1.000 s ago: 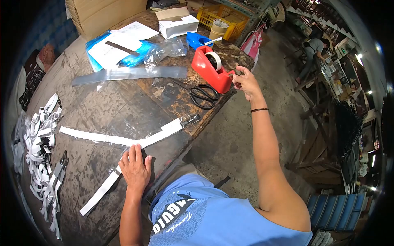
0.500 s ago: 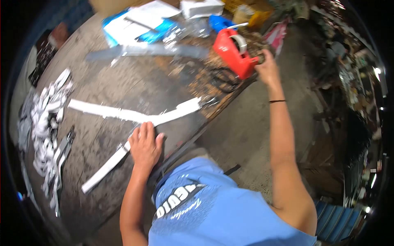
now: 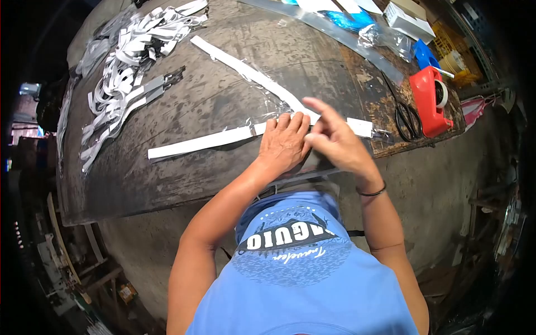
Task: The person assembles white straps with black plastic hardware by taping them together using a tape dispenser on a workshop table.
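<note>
White strips (image 3: pixel 201 143) in clear plastic meet in a Y shape on the dark wooden table (image 3: pixel 184 187). My left hand (image 3: pixel 283 141) lies palm down across them near the junction, its fingers extended and pressing on the strips. Just to its right, my right hand (image 3: pixel 339 139) hovers at the junction with its thumb and forefinger apart; whether a small piece of tape is at its fingertips cannot be made out. The red tape dispenser (image 3: pixel 427 103) stands at the table's right edge, beside black scissors (image 3: pixel 407 120).
A tangled heap of white and grey strips (image 3: pixel 125 67) lies at the upper left. Along the back right are a long clear plastic sleeve (image 3: pixel 349 42), a white box (image 3: pixel 410 22), a blue object (image 3: pixel 425 54) and a yellow crate (image 3: pixel 444 39).
My right hand has left the tape dispenser and come over beside my left hand, which stays on the strips. The camera view has turned, so the table appears rotated.
</note>
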A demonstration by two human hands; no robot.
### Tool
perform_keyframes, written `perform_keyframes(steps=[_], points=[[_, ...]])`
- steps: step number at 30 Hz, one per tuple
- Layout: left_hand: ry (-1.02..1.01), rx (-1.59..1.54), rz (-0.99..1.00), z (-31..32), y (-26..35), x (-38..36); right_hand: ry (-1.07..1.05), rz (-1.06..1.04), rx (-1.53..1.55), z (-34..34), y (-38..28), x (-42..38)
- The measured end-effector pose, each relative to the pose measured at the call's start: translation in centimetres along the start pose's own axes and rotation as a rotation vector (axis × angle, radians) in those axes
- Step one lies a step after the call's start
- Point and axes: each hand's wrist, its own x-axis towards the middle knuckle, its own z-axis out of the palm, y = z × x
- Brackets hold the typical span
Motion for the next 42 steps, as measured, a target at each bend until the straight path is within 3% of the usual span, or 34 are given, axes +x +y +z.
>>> perform_keyframes(steps=[3, 5, 8, 13, 15, 16, 18, 30, 35, 42], points=[[-0.124, -0.059, 0.011, 0.0, -0.4, -0.1, -0.09, -0.012, -0.147, 1.8, 1.6, 0.7], [-0.072, -0.061, 0.028, 0.2, -0.5, -0.2, 0.039, -0.072, -0.212, 2.6, 2.5, 0.7], [-0.149, 0.039, 0.028, 0.1, -0.2, -0.1, 0.085, -0.007, -0.331, 2.7, 2.1, 0.4], [0.11, -0.014, 0.018, 0.6, 0.0, 0.1, 0.179, 0.124, -0.57, 2.6, 1.3, -0.5], [0.106, -0.014, 0.022, 0.4, 0.0, 0.0, 0.379, -0.039, -0.423, 2.2, 3.4, -1.2], [0.1, -0.009, 0.022, 0.3, 0.0, -0.1, 0.374, -0.038, -0.425, 1.8, 3.7, -1.7], [0.082, -0.005, 0.006, 0.5, 0.0, -0.3, 0.237, 0.237, -0.026, 1.5, 3.8, -2.5], [0.06, 0.016, 0.029, 0.7, -0.3, -0.2, 0.269, 0.154, 0.11, 3.9, 4.1, -2.0], [0.063, 0.023, 0.005, 0.1, 0.1, 0.1, 0.335, 0.026, -0.035, -0.2, 2.9, -0.8], [0.013, 0.0, -0.011, -0.1, 0.0, 0.0, -0.202, 0.161, -0.387, -7.3, 1.0, 5.1]])
